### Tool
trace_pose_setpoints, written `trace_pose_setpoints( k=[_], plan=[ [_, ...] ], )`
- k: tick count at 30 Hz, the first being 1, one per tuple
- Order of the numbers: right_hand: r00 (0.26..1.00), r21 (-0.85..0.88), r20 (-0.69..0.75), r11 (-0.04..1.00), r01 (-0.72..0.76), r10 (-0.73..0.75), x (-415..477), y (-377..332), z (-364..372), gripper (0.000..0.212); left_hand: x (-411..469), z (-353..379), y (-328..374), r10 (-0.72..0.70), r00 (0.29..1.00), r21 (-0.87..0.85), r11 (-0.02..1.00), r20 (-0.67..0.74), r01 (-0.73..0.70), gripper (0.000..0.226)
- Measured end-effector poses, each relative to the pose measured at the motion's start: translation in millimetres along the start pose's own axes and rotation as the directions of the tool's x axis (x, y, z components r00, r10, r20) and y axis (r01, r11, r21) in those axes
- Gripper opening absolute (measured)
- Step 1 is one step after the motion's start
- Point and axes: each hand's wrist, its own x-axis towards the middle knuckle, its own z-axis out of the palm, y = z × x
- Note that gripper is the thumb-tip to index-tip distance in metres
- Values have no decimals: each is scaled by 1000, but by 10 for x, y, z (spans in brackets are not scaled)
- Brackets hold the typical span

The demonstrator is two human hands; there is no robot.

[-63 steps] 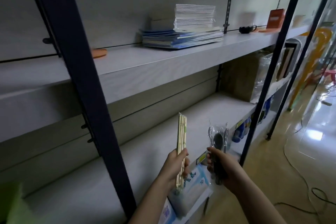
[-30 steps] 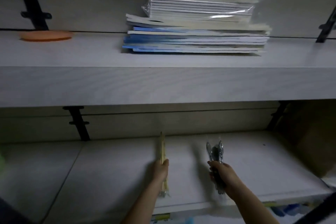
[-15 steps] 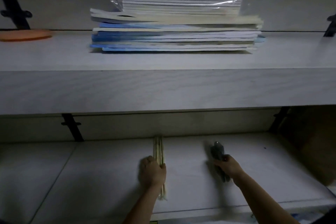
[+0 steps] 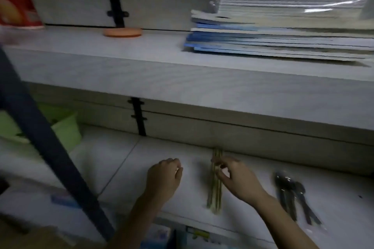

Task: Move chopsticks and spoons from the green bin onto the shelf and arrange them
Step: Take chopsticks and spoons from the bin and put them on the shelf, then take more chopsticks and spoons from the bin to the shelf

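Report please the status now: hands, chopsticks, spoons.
Left hand empty, off chopsticks. Right hand fingers touching chopsticks, flat on shelf. Spoons lying right, released. Nothing blocking.

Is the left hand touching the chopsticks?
Apart. The head view shows bare shelf between the left hand and the chopsticks.

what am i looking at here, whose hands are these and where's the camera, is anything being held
There is no machine here: a person wears one camera on their head, looking forward and down at their own bare hands. They face a shelf. On it lie a bundle of chopsticks and, further right, a pack of dark spoons. The right hand touches the chopsticks with its fingertips, seemingly straightening them. The left hand hovers, loosely curled, holding nothing. A green bin sits at the left. On the shelf above are stacked notebooks and an orange disc.
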Motion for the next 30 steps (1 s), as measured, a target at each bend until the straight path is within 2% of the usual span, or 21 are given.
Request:
trace_pose_setpoints(
  k=[5,8,12,16,21,26,30],
  plan=[
    [936,3,76,939,345,-344,230,-936,257,31,-554,-523,-594,-163,982,35,985,-90,167,30],
    [870,35,114,877,478,-479,298,-1426,445,31,-907,-790,-912,-268,952,39,960,-149,276,28],
    [788,103,155,803,588,-596,363,-2035,711,30,-1279,-1025,-1357,-443,870,56,884,-215,464,27],
    [725,135,227,758,638,-650,416,-2621,965,30,-1561,-1258,-1764,-542,799,97,809,-260,580,26],
    [694,197,244,736,648,-677,570,-3231,1329,29,-1754,-1526,-2346,-561,786,141,783,-262,606,28],
    [739,178,211,769,614,-640,863,-3823,1680,30,-1744,-1808,-2994,-548,797,153,791,-254,592,28],
    [784,153,154,798,583,-602,1099,-4252,1919,28,-1660,-1991,-3533,-502,835,173,822,-226,542,31]
  ],
)
